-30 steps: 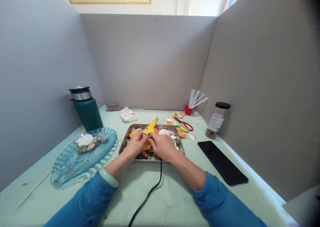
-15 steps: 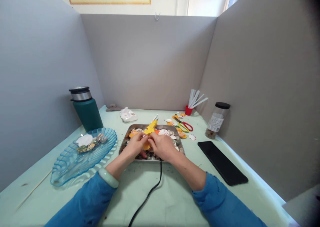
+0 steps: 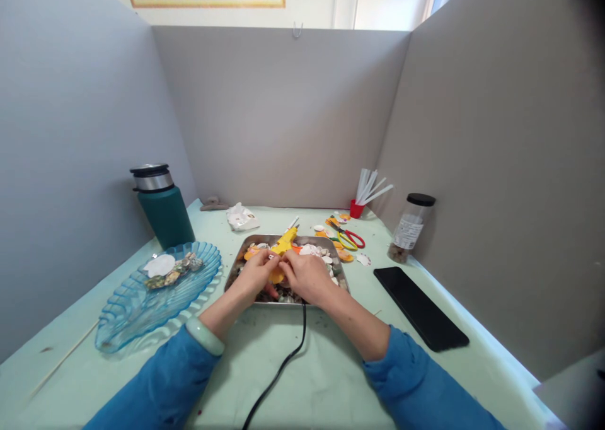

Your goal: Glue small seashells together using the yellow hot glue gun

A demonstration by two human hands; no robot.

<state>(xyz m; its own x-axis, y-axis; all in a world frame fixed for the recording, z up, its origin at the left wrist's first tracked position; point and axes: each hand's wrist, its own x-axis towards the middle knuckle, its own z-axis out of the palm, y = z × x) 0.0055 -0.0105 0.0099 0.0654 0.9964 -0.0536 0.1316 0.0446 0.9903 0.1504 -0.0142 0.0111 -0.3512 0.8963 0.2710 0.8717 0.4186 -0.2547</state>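
Observation:
Both my hands meet over a metal tray [image 3: 235, 268] full of shells and small stones. My left hand [image 3: 255, 272] pinches a small piece at its fingertips; I cannot make out what it is. My right hand [image 3: 307, 276] is closed too, its fingertips touching the same spot beside an orange shell [image 3: 276, 277]. A yellow glue gun [image 3: 285, 240] lies in the tray just beyond my fingers, and its black cord [image 3: 278, 370] runs toward me between my arms.
A blue glass shell-shaped dish [image 3: 142, 301] holding a few shells lies at the left, behind it a green flask [image 3: 163, 206]. On the right are scissors [image 3: 348, 236], a red cup of glue sticks [image 3: 358, 207], a jar [image 3: 409, 228] and a black phone [image 3: 420, 307]. Grey partitions enclose the table.

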